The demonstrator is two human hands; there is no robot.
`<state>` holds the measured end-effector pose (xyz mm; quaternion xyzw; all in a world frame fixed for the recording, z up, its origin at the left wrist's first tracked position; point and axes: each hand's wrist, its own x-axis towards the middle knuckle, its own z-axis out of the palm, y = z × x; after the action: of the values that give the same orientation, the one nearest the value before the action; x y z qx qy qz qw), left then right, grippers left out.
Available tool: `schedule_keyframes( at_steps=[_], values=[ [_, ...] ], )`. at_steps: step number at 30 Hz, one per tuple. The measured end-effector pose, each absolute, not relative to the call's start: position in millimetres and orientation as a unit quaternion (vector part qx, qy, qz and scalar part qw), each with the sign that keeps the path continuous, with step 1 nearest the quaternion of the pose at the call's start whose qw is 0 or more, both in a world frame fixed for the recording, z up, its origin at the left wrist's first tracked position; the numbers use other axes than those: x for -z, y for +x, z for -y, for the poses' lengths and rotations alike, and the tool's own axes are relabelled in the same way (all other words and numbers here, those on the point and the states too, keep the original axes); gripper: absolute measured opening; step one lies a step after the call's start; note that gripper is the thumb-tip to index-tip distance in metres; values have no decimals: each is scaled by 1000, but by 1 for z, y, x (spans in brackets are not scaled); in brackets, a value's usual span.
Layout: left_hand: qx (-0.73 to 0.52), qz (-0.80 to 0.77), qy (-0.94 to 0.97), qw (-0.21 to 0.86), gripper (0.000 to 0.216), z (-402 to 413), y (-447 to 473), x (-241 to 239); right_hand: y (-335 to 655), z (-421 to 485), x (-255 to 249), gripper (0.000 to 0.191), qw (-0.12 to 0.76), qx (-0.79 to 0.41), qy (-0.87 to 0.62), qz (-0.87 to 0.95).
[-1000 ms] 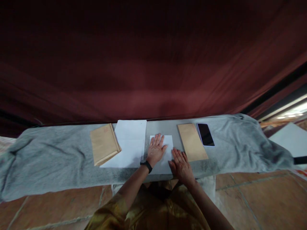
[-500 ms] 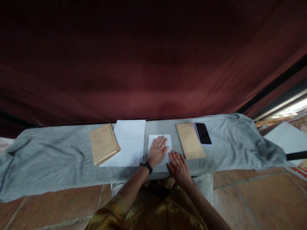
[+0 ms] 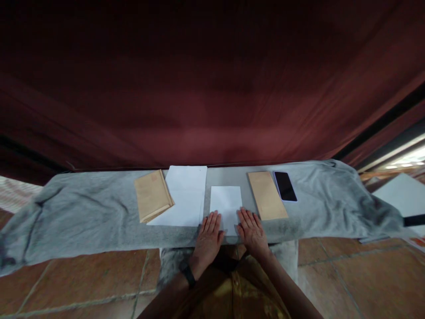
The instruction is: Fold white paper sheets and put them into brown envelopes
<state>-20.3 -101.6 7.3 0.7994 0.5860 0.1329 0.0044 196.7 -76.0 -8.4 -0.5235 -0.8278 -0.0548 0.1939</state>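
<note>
A folded white sheet of paper (image 3: 226,199) lies flat in front of me on the grey cloth. My left hand (image 3: 209,235) rests at its lower left edge, fingers stretched out and holding nothing. Across from it, my right hand (image 3: 251,229) lies with fingers extended along the lower right edge. To the left are larger white sheets (image 3: 186,199), partly covered by a stack of brown envelopes (image 3: 152,195). A single brown envelope (image 3: 267,195) lies to the right of the folded sheet.
A phone (image 3: 285,186) with a dark screen lies beside the single envelope. The grey cloth (image 3: 89,217) covers a long narrow table and hangs rumpled at both ends. A dark red curtain (image 3: 199,110) rises behind it. Tiled floor (image 3: 109,283) shows below.
My left hand has slid from the middle of the folded sheet down toward me, to its lower left edge. My right hand stays by the right edge. The view has shifted slightly.
</note>
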Motion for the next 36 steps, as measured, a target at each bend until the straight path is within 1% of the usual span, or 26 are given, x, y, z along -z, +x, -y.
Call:
schedule_keyframes(
  at_steps=[4, 9, 13, 15, 18, 22, 27, 30, 32, 36],
  values=[
    [-136, -593, 793, 8, 58, 117, -24, -12, 199, 75, 10, 62, 200, 59, -519, 829],
    [-136, -600, 789, 7, 58, 122, -25, -13, 192, 78, 11, 58, 200, 52, -514, 833],
    [-139, -599, 787, 35, 53, 120, -25, -14, 177, 87, 11, 56, 183, 36, -473, 861],
    [-164, -619, 766, 59, 51, 117, -24, -14, 172, 91, 12, 56, 179, 34, -466, 866],
    [-234, -647, 719, 97, 48, 108, -25, -12, 172, 93, 11, 57, 182, 35, -464, 866],
    [-297, -671, 658, 171, 43, 89, -27, -12, 175, 94, 8, 57, 184, 36, -468, 864],
    [-334, -721, 528, 300, 49, 67, -27, -17, 176, 94, 7, 56, 171, 25, -465, 868],
    [-354, -732, 475, 338, 52, 64, -25, -17, 178, 95, 6, 59, 175, 9, -459, 871],
    [-375, -720, 460, 360, 56, 65, -25, -17, 180, 95, 4, 62, 179, -5, -454, 873],
    [-451, -658, 390, 461, 65, 68, -26, -20, 184, 95, -2, 66, 183, -50, -448, 874]
  ],
)
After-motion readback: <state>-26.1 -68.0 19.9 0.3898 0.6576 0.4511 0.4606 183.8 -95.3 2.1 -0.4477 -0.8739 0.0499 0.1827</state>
